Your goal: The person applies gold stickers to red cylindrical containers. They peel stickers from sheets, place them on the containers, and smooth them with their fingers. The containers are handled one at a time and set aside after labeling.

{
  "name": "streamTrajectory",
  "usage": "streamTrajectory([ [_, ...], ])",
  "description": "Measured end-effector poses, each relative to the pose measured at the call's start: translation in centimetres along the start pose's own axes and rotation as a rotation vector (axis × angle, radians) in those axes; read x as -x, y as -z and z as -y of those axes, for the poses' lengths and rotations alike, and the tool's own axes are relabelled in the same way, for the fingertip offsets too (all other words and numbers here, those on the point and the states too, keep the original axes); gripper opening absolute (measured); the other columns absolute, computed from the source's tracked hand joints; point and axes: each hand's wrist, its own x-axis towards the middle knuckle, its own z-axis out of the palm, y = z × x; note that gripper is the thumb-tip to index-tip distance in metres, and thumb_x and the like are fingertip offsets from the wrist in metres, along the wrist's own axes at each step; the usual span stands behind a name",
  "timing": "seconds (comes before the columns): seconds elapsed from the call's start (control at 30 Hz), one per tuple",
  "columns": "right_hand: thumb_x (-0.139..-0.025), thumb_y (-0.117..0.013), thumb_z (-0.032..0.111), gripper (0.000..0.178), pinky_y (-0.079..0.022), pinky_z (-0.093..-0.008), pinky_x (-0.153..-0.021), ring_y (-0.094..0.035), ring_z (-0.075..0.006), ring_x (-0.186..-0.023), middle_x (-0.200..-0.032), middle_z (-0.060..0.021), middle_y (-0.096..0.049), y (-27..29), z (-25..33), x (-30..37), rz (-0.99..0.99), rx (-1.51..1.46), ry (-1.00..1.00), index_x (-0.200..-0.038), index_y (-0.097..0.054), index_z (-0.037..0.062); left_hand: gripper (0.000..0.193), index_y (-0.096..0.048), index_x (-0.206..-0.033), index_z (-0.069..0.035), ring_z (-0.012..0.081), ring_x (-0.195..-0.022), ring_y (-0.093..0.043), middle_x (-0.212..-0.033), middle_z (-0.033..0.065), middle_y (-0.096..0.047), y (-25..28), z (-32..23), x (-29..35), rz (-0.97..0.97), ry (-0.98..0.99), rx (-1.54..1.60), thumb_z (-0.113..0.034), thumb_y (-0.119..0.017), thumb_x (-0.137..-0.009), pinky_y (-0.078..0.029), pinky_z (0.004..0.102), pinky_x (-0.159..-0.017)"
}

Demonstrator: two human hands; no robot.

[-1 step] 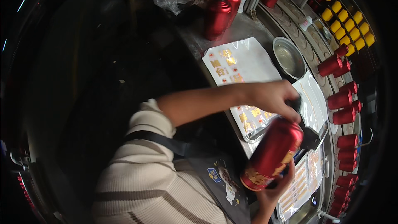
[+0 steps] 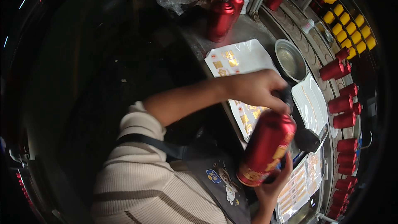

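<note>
A shiny red metallic bottle (image 2: 269, 147) with gold decals low on its side stands tilted in front of me. My right hand (image 2: 275, 178) is closed round its lower part, fingers partly hidden behind it. From the left, my left hand (image 2: 261, 89) reaches across above the bottle's top, slightly blurred. Its fingers are curled round a dark object (image 2: 285, 95) whose kind I cannot make out. Past the hand lies a sheet of gold and red decals (image 2: 253, 47) on a tray. Another black item (image 2: 306, 140) shows just right of the bottle.
A metal bowl (image 2: 291, 60) of liquid sits beyond the sheet. Two red bottles (image 2: 219, 20) stand at the far left of the bench. A curved conveyor (image 2: 286, 27) carries several red bottles (image 2: 342, 103) along the right. A white sheet (image 2: 309, 103) and another decal sheet (image 2: 296, 186) lie nearer.
My left hand and its dark object have shifted left and a little up. The red bottle in my right hand has moved slightly left and up.
</note>
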Motion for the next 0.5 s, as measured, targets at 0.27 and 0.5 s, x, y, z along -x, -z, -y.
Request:
streamTrajectory([
  [0.27,-0.063,-0.075,-0.002,0.09,-0.037,-0.0194,-0.051,-0.043,-0.0067,-0.057,-0.118,-0.0111,-0.06,-2.6,3.0,-7.7,0.099,0.058,-0.127,-0.146,-0.042,0.0056,0.013,-0.068,-0.086,0.001,0.0223,-0.076,-0.061,-0.084,0.0105,-0.06,19.7,-4.3,22.2,-0.994,0.266,-1.332,-0.01,-0.073,-0.085,-0.048,0.0316,-0.07],
  [0.5,-0.076,-0.068,-0.002,0.078,-0.029,-0.0163,-0.048,-0.035,0.0003,-0.057,-0.138,-0.0073,-0.053,3.8,-3.9,-5.7,-0.128,0.238,-0.189,-0.149,-0.042,0.0079,0.028,-0.069,-0.098,-0.006,0.0368,-0.103,-0.064,-0.11,0.0164,-0.068,40.5,6.2,34.4,-1.327,0.856,-1.779,-0.032,-0.07,-0.087,-0.053,0.0455,-0.086],
])
